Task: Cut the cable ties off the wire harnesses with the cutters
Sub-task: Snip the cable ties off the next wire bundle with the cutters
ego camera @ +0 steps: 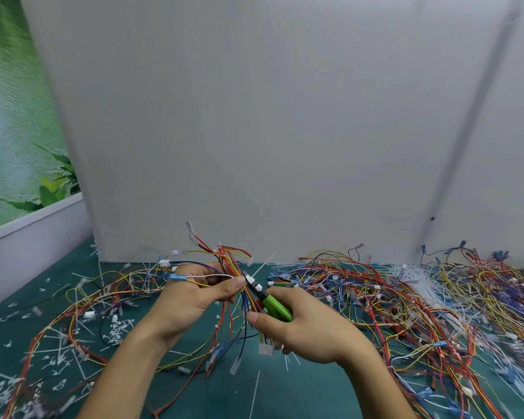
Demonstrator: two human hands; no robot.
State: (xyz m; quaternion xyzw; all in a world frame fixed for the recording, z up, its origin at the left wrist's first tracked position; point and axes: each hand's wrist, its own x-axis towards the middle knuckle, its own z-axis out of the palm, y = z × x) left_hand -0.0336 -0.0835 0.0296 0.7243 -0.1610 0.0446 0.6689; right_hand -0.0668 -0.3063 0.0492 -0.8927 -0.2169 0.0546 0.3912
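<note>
Where the left hand pinches, its thumb and curled fingers are closed round a wire harness, gathering the red, yellow and blue strands at the point where they bunch. Just right of those fingers, the dark nose of the cutters lies against the bundle beside small white pieces; whether its blades have closed on anything I cannot tell. The right hand is wrapped round the green handles, with the thumb lying along the near side. A thin white cable tie tail sticks up and away to the right from where nose meets bundle. Above the left fingers the harness fans out into terminal ends. Below both hands its strands hang down to a white connector over the green worktop. Left of the left hand lie more harnesses and a scatter of cut white tie scraps. Right of the right hand a thick heap of harnesses spreads along the foot of a pale grey wall panel.
</note>
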